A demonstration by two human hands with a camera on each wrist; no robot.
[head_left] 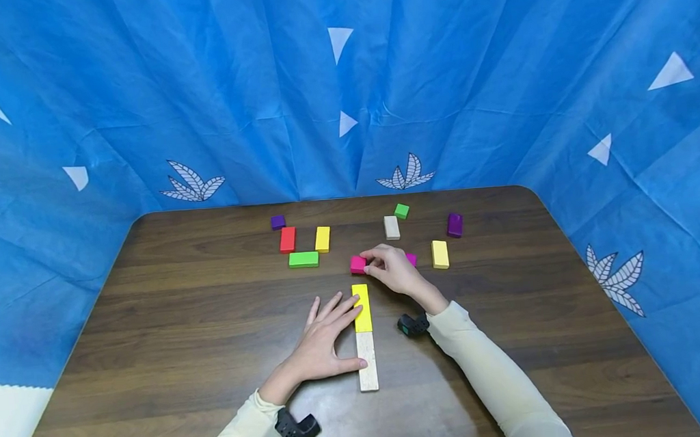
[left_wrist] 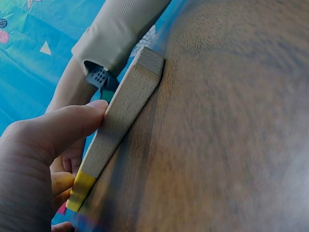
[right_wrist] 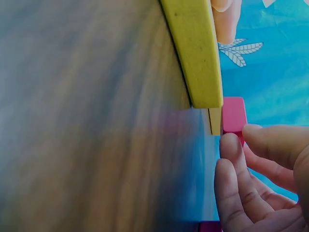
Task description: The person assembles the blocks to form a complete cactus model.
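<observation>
A yellow block (head_left: 365,319) and a pale wood block (head_left: 369,378) lie end to end in a line on the table. My left hand (head_left: 317,350) is spread beside them, its fingers nearly straight. The thumb touches the side of the wood block, also seen large in the left wrist view, while fingertips rest on the yellow one. Just beyond the far end of the line, my right hand (head_left: 396,271) pinches a pink block (head_left: 357,265) between thumb and fingers. The right wrist view shows that pink block (right_wrist: 234,113) past the end of the yellow block (right_wrist: 195,53).
Red (head_left: 288,240), yellow (head_left: 323,239), green (head_left: 304,260) and dark purple (head_left: 278,222) blocks lie back left. To the back right are white (head_left: 391,228), small green (head_left: 401,211), purple (head_left: 455,225) and pale yellow (head_left: 440,254) blocks. A magenta block (head_left: 411,259) is partly behind my right hand.
</observation>
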